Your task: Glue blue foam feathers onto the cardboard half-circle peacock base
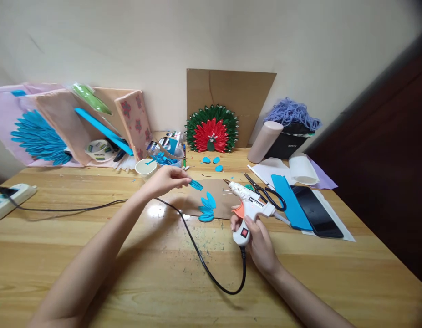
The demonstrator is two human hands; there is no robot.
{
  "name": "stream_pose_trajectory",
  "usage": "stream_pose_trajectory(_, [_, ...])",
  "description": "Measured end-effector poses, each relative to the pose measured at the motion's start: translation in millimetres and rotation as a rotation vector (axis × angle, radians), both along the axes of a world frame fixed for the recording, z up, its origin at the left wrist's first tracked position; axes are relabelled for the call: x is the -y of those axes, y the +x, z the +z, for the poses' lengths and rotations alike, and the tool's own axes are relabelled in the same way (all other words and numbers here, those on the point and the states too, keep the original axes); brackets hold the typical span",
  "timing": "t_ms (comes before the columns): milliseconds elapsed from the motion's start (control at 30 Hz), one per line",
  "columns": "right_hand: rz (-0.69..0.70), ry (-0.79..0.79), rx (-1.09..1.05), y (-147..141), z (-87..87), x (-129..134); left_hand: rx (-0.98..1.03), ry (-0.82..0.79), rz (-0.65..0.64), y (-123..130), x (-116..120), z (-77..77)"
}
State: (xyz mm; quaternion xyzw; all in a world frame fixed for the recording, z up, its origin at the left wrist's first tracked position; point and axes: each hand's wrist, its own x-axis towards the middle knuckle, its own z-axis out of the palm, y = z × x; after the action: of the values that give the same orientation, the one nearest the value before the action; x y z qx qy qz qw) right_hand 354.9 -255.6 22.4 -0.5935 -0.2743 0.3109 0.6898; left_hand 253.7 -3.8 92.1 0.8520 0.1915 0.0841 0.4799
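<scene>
Flat brown cardboard sheet (224,205), on the light wooden desk (145,282): bears a small fan-like cluster of pointed blue petals (206,212), a few in number, most of the sheet bare; judged an early stage. Three loose blue ovals (219,168): on the desk beyond the sheet, not part of the cluster. One narrow ridged blue petal (196,184): apart from the cluster and, it seems, not yet joined to it. Left hand (168,179): thumb and fingers pinch the narrow petal by one end, the other end projecting to the right beyond the fingertips, toward the far side of the cluster. Right hand (260,243): fingers wrapped around the handle of one white glue gun with an orange trigger (253,205), nozzle to the right of the petal and well apart from it; whether the trigger is squeezed, cannot tell. Red-and-green layered peacock figure (212,132): upright at the back, seemingly complete
</scene>
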Motion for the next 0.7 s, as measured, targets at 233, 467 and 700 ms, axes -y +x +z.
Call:
stream_pose_trajectory(233, [0.544, 0.136, -0.067, -74, 43.2, -90, 0.059, -0.020, 0.529, -156, -29, 28.5])
stream_pose_trajectory(467, [0.638, 0.015, 0.343, -203, 16.5, -238, 0.166, 0.045, 0.949, -295, -34, 44.1])
stream_pose_trajectory(700, [0.578, -0.155, 0.581, -241, -9.1, -286, 0.175, 0.021, 1.094, -334, -15, 42.1])
